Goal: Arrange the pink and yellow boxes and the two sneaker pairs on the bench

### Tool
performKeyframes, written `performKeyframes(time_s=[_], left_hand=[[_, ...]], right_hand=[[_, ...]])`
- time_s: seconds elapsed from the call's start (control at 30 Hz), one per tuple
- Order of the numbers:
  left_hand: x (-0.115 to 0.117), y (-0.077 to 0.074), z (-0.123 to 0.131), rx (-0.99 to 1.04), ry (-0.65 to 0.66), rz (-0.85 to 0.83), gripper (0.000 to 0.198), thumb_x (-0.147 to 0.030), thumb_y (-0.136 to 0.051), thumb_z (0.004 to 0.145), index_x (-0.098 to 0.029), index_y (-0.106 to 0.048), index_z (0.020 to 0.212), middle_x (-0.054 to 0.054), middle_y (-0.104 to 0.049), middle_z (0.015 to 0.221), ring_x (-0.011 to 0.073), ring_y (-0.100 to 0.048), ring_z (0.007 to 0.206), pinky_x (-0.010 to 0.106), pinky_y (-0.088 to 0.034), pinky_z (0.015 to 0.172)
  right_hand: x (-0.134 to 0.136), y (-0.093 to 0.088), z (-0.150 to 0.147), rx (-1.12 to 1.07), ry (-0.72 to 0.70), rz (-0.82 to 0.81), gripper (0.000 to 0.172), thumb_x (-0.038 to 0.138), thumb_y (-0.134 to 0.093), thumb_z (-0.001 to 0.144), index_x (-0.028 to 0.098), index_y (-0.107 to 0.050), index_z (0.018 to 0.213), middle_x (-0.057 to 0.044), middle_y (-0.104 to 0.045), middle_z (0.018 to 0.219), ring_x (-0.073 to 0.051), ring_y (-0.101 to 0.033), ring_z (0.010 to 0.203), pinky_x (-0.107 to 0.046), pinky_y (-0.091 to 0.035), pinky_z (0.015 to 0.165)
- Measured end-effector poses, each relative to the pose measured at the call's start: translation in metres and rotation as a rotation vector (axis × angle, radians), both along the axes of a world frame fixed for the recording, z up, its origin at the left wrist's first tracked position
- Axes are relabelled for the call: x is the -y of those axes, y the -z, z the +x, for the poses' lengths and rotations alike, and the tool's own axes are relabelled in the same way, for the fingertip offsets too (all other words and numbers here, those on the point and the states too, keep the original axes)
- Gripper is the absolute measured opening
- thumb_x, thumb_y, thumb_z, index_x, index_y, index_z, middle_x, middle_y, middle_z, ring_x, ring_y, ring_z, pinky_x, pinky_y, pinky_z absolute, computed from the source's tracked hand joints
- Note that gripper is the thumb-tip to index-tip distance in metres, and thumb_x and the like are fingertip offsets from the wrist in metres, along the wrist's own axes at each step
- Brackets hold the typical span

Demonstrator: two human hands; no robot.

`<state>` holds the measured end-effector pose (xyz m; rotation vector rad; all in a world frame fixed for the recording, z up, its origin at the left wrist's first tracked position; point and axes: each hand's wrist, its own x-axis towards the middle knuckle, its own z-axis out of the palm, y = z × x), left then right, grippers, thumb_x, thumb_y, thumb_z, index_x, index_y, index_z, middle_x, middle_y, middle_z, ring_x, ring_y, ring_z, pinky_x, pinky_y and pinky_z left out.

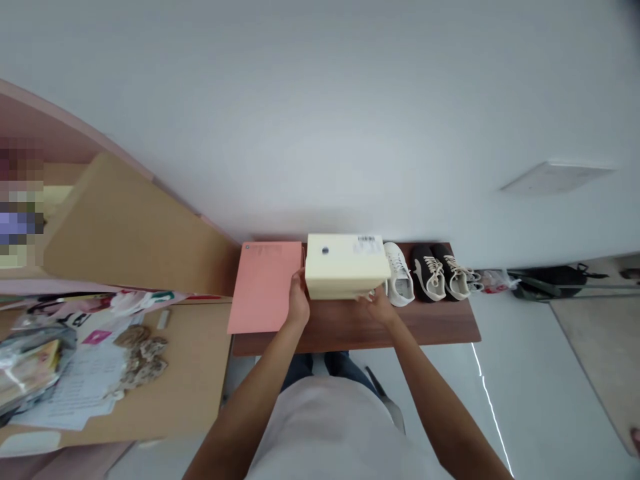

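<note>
Cream box (345, 265) between left hand (299, 303) and right hand (377, 308), fingers (299, 283) curled against its edges

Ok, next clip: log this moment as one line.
left hand: cream box | right hand: same box | nearby: pink folder, white sneaker, dark sneakers, brown wooden shelf

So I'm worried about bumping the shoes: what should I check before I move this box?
1. Both hands on the cream box: ok, left hand at its near left corner, right hand at its near right corner.
2. Box level, barcode label facing up: ok.
3. Gap between box and white sneaker: not ok, none shows.
4. Pink folder lying flat beside the box: ok.
5. Box lifted clear of the wooden bench: cannot tell from this view.
</note>
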<state>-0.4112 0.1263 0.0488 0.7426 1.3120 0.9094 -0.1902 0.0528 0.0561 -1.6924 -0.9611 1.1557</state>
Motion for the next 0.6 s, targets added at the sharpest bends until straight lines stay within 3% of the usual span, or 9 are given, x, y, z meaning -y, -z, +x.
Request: performKeyframes(time_s=[0.07, 0.17, 0.23, 0.3, 0.43, 0.6], left_hand=[[0.013, -0.013, -0.011, 0.064, 0.041, -0.06, 0.069, -0.066, -0.035, 0.098, -0.02, -0.052, 0.146, 0.014, -0.067, 0.134, 0.0312, -0.062, 0.124, 0.043, -0.055, 0.096], [0.036, -0.025, -0.021, 0.158, 0.213, -0.264, 0.072, -0.073, -0.039, 0.093, -0.029, -0.048, 0.149, 0.012, -0.058, 0.148, 0.0347, -0.06, 0.128, 0.046, -0.057, 0.088], [0.053, -0.025, -0.022, 0.217, 0.287, -0.359, 0.072, -0.075, -0.043, 0.091, -0.035, -0.044, 0.151, 0.011, -0.054, 0.152, 0.0355, -0.059, 0.129, 0.047, -0.057, 0.085], [0.069, -0.019, -0.018, 0.25, 0.313, -0.392, 0.074, -0.072, -0.052, 0.089, -0.037, -0.04, 0.152, 0.011, -0.056, 0.15, 0.0355, -0.06, 0.127, 0.048, -0.058, 0.084], [0.075, 0.005, -0.003, 0.181, 0.24, -0.326, 0.07, -0.052, -0.062, 0.089, -0.036, -0.037, 0.153, 0.01, -0.062, 0.143, 0.0299, -0.065, 0.121, 0.046, -0.058, 0.09], [0.047, 0.027, 0.001, 0.006, 0.204, -0.174, 0.066, -0.035, -0.056, 0.091, -0.022, -0.038, 0.154, 0.014, -0.063, 0.141, 0.0263, -0.064, 0.124, 0.042, -0.052, 0.104]], right_hand=[[0.021, -0.008, 0.0, -0.03, -0.021, -0.043, 0.075, 0.057, -0.069, 0.08, 0.025, -0.051, 0.146, -0.014, -0.062, 0.142, -0.033, -0.057, 0.132, -0.053, -0.047, 0.109], [0.063, -0.013, 0.006, -0.329, 0.064, -0.167, 0.057, 0.061, -0.047, 0.093, 0.031, -0.059, 0.139, -0.011, -0.07, 0.132, -0.034, -0.066, 0.119, -0.055, -0.054, 0.096], [0.09, -0.011, 0.015, -0.509, 0.144, -0.226, 0.057, 0.064, -0.043, 0.092, 0.027, -0.066, 0.13, -0.015, -0.074, 0.121, -0.039, -0.07, 0.112, -0.058, -0.055, 0.09], [0.108, -0.008, 0.023, -0.535, 0.198, -0.291, 0.067, 0.072, -0.036, 0.091, 0.026, -0.068, 0.128, -0.017, -0.073, 0.122, -0.04, -0.071, 0.109, -0.059, -0.055, 0.088], [0.105, 0.004, 0.016, -0.357, 0.186, -0.387, 0.078, 0.081, -0.025, 0.091, 0.03, -0.059, 0.14, -0.014, -0.066, 0.137, -0.033, -0.068, 0.115, -0.052, -0.055, 0.089], [0.081, 0.03, -0.02, -0.362, 0.216, -0.408, 0.069, 0.076, -0.043, 0.09, 0.028, -0.059, 0.138, -0.015, -0.064, 0.14, -0.029, -0.064, 0.122, -0.049, -0.054, 0.092]])
